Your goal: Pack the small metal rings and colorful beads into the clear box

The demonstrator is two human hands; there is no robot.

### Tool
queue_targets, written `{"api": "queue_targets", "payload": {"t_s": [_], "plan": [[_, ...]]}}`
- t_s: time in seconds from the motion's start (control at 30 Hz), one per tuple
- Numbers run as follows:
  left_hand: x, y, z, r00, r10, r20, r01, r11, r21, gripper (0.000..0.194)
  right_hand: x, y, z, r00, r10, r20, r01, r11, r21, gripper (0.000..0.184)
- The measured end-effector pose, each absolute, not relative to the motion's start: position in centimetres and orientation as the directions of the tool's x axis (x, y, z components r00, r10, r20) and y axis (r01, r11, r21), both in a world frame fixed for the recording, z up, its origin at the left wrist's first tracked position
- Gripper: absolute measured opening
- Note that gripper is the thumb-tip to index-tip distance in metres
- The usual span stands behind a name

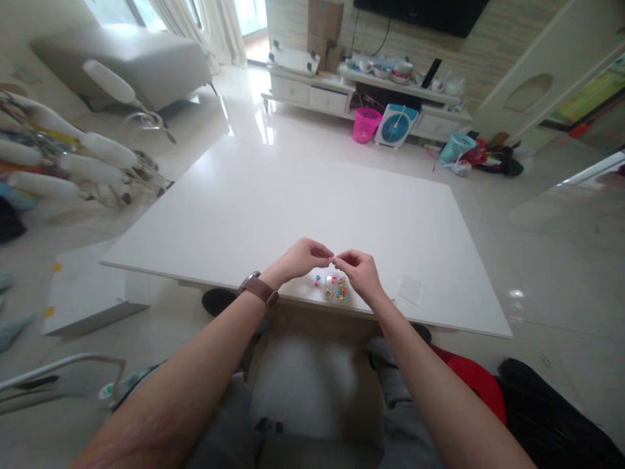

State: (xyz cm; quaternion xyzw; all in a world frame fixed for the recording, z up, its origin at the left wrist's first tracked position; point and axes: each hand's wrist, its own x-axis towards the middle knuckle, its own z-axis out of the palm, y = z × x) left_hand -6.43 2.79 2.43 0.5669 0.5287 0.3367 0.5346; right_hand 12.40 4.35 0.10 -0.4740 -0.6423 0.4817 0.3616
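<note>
My left hand [306, 256], with a brown-strapped watch [261, 288] on its wrist, is closed in a pinch above the front of the white table [312, 195]. Its fingertips meet those of my right hand [359, 267], which pinches too. Something tiny and whitish shows between the fingertips, too small to name. Just below the hands stands a clear divided box [329, 295] of colourful beads [342, 293]. A blue bead [318, 277] and a pink bead [316, 284] lie loose left of the box, under my left hand.
A thin clear square sheet or lid [411, 290] lies right of my right hand, near the table's front edge. Beyond the table are a pink basket [366, 125], a blue fan [396, 126] and a white TV cabinet [305, 94]. White-padded equipment [92, 169] stands left.
</note>
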Motion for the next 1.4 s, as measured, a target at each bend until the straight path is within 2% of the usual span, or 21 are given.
{"api": "queue_targets", "payload": {"t_s": [0.13,0.23,0.47,0.6,0.73,0.9,1.23,1.4], "plan": [[-6.8,2.6,3.1,0.296,0.930,-0.217,0.195,0.164,0.967,0.024,12.8,4.3,0.9,-0.367,0.917,0.158,0.305,0.279,-0.911,0.011],[-7.0,2.5,3.4,0.331,0.911,-0.246,0.215,0.181,0.960,0.023,13.2,4.3,1.2,-0.473,0.845,0.248,0.358,0.442,-0.823,0.012],[-7.0,2.5,2.7,0.353,0.883,-0.309,0.314,0.199,0.928,0.024,14.0,4.6,1.1,-0.713,0.663,0.229,0.434,0.674,-0.598,0.015],[-6.8,2.8,1.9,0.202,0.926,-0.318,0.370,0.228,0.901,0.031,14.3,5.0,0.4,-0.677,0.713,0.183,0.527,0.643,-0.555,0.013],[-6.8,3.0,1.6,0.093,0.961,-0.260,0.430,0.197,0.881,0.028,14.2,5.3,-1.1,-0.641,0.766,0.051,0.641,0.571,-0.513,0.012],[-6.9,3.0,1.5,0.084,0.970,-0.230,0.396,0.180,0.901,0.023,13.3,5.2,-2.8,-0.597,0.798,-0.084,0.743,0.510,-0.434,0.013],[-7.2,3.0,1.7,0.068,0.979,-0.191,0.418,0.146,0.897,0.022,11.6,5.0,-3.8,-0.555,0.820,-0.142,0.821,0.511,-0.256,0.016],[-7.4,2.8,1.4,0.065,0.976,-0.207,0.390,0.166,0.906,0.020,11.4,4.9,-2.6,-0.536,0.832,-0.144,0.836,0.498,-0.229,0.013]]}}
